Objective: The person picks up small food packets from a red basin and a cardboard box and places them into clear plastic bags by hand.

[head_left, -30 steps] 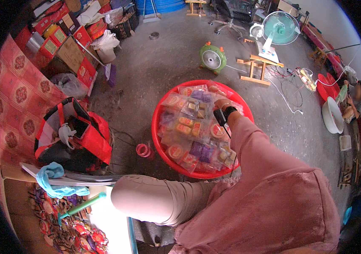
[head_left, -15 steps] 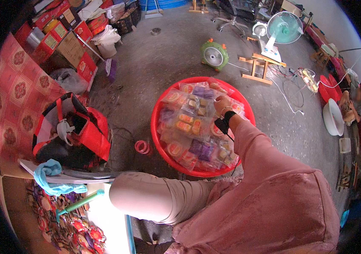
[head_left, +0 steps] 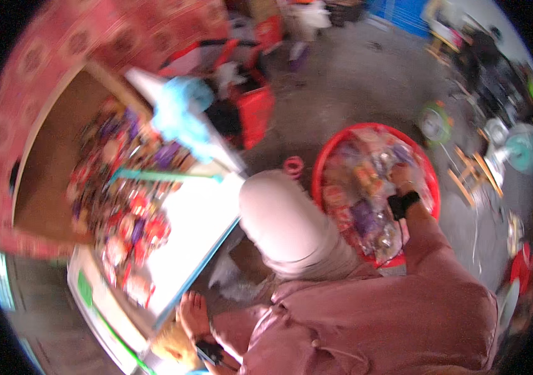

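Observation:
My right hand (head_left: 402,177), with a black band at the wrist, is over the right side of a red basin (head_left: 319,164). It looks closed and touches the clear plastic packets (head_left: 366,215) piled there; blur hides what its fingers hold. Some packets hold purple pieces, others yellowish or red ones. My left hand (head_left: 193,315), also black-banded, is low beside the blue edge of a brightly lit white board (head_left: 194,234). Its fingers are slightly apart, and nothing shows in them. Red and purple wrapped pieces (head_left: 135,231) lie heaped on the board's left side.
A green-handled scraper-like tool (head_left: 166,176) lies across the heap. A light blue cloth (head_left: 182,119) drapes over the board's far edge. Beyond stands a red and black bag (head_left: 255,112). A pink ring-shaped object (head_left: 293,167) is beside the basin. Fans (head_left: 524,150) and a wooden stand (head_left: 476,175) are right.
The view has swung left, so the basin appears farther right and more of the board and heap shows. My left hand has come into view. My right hand remains at the basin's packets.

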Available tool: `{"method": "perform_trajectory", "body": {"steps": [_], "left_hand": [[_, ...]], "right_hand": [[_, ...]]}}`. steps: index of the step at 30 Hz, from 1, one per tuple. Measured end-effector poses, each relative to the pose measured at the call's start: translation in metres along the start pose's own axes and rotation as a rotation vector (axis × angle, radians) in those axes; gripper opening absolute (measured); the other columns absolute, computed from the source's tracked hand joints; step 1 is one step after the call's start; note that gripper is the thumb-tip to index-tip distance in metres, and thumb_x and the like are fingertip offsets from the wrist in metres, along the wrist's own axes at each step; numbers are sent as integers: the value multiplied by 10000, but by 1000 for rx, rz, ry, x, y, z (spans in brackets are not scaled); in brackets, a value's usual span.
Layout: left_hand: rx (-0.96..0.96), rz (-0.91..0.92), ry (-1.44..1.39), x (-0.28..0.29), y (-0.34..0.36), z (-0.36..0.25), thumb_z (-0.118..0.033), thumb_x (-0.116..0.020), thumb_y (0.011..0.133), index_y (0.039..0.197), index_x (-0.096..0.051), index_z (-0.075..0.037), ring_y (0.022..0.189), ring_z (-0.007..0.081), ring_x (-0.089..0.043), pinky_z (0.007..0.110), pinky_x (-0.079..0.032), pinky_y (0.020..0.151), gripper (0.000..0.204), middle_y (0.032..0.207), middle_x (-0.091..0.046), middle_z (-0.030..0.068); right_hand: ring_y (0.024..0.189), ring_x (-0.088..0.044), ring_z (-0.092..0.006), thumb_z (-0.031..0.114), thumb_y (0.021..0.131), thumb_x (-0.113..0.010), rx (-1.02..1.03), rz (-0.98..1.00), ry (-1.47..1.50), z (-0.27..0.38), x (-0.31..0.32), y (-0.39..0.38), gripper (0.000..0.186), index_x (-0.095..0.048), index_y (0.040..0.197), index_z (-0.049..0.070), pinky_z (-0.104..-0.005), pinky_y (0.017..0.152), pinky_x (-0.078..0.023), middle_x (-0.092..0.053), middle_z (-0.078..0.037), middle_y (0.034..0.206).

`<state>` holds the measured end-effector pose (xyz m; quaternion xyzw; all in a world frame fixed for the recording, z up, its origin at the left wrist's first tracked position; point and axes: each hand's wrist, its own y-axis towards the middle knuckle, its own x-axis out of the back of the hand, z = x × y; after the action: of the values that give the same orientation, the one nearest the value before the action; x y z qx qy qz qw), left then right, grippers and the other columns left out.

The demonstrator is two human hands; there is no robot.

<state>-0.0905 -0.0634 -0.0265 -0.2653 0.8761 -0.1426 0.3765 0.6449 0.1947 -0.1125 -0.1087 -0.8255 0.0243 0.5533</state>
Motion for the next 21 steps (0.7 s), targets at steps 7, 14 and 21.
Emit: {"method": "perform_trajectory", "body": {"steps": [7, 14, 21], "left_hand": [[-118, -112, 25, -14, -9, 12, -58, -577, 893, 1016, -578, -48, 837, 233, -632, 372, -545, 795, 124, 961, -639, 105], [-172, -107, 48, -21, -12, 18, -63, -573, 897, 1011, -582, -37, 808, 224, -640, 353, -559, 752, 117, 936, -636, 104], [-230, -144, 170, -19, -9, 26, -67, -548, 925, 1046, -561, -32, 784, 194, -630, 336, -559, 759, 127, 957, -624, 105]], "right_hand": [[680, -631, -161, 157, 860, -656, -219, 182, 2101, 105, 182, -6, 121, -641, 957, 84, -285, 589, -500, -658, -30, 865], [740, -631, -135, 142, 871, -649, 502, 300, 2131, 215, 370, -55, 140, -630, 981, 56, -247, 627, -485, -668, -39, 900], [718, -618, -127, 159, 868, -641, 746, 534, 2021, 329, 449, -84, 146, -620, 967, 53, -233, 613, -464, -659, -39, 880]]}}
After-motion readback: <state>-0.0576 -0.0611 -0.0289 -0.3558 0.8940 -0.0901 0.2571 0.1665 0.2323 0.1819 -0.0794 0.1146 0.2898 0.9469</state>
